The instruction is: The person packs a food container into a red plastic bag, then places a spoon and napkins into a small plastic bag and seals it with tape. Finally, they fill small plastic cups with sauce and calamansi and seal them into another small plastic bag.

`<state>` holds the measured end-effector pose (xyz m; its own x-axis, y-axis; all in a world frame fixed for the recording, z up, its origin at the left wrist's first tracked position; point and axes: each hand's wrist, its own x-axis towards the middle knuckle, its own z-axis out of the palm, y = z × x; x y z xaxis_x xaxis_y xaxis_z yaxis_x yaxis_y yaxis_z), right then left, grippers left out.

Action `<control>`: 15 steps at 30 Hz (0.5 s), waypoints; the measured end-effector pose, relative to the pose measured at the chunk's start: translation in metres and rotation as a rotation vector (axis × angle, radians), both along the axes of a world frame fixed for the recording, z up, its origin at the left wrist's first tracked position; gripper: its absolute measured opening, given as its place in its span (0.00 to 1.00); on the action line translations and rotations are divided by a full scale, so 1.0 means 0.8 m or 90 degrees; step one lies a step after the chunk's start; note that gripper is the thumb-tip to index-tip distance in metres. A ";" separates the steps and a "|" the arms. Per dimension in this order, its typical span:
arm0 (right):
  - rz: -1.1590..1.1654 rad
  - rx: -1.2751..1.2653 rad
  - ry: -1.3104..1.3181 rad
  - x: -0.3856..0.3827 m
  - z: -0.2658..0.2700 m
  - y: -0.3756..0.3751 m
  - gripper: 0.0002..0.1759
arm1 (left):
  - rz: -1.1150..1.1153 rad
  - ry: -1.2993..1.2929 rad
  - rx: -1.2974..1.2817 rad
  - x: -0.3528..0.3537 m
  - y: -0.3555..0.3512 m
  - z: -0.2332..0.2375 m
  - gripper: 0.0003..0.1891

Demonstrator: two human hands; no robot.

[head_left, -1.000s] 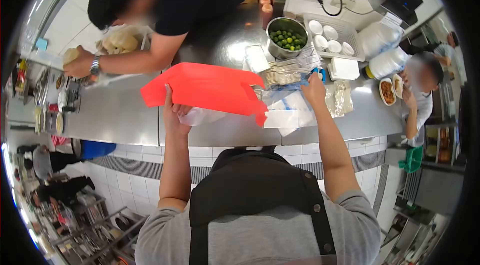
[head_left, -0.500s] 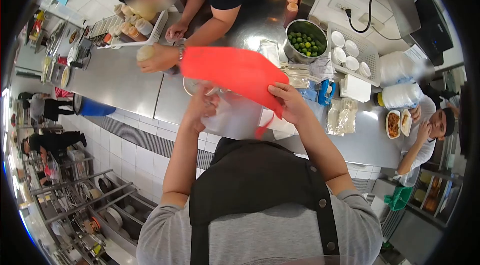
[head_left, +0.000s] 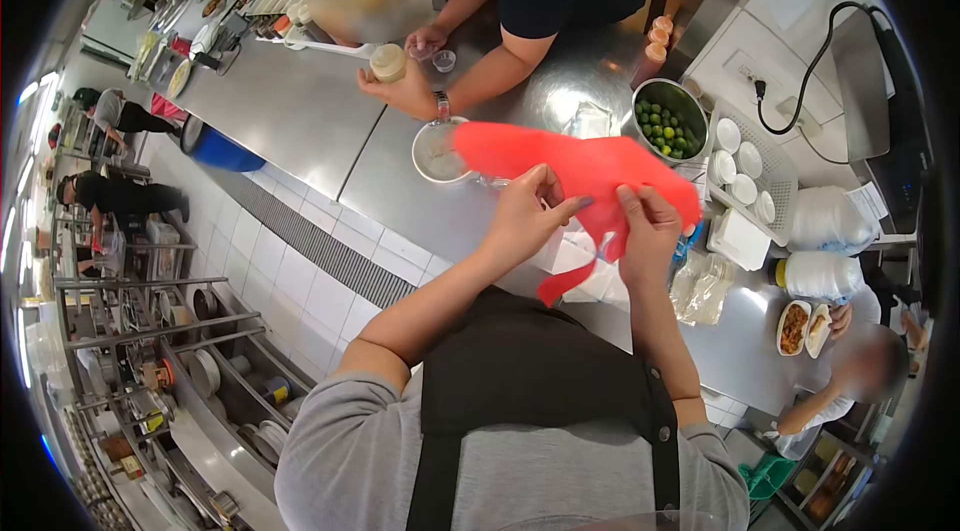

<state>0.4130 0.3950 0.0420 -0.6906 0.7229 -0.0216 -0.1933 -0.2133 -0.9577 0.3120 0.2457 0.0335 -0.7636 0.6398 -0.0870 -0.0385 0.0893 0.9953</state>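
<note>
A bright red piece of sheet-like material [head_left: 590,168], with a strip hanging from its lower edge, is held up in front of me over the steel counter [head_left: 300,111]. My right hand [head_left: 648,221] pinches it near its lower right part. My left hand [head_left: 532,206] is at its lower middle edge, thumb and fingers close together; whether it grips the material is hard to make out. Left of the red piece stands a round white-rimmed container [head_left: 440,153]. White packets or papers [head_left: 590,271] lie partly hidden beneath my hands.
A co-worker across the counter holds a jar [head_left: 388,63] near a small clear cup [head_left: 444,61]. A pot of green limes [head_left: 668,121], a basket of white cups [head_left: 780,171], wrapped packets [head_left: 702,288] and a food container [head_left: 793,328] are at the right.
My left hand has come up and right to the red piece, and the clear plastic near it is out of sight. The view has shifted; the co-worker's jar is more upright.
</note>
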 end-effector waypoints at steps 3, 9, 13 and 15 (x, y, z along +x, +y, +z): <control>-0.034 0.055 0.052 -0.002 0.015 0.004 0.06 | 0.005 0.109 -0.018 -0.001 -0.001 0.018 0.15; 0.093 -0.258 0.012 -0.005 0.048 -0.045 0.11 | -0.142 0.066 0.090 0.000 -0.009 0.072 0.11; 0.097 -0.429 -0.018 -0.012 0.035 -0.054 0.10 | -0.124 -0.107 0.156 -0.024 -0.014 0.025 0.07; 0.103 -0.188 -0.026 -0.005 0.006 -0.042 0.07 | -0.072 -0.206 0.126 -0.049 -0.029 0.026 0.08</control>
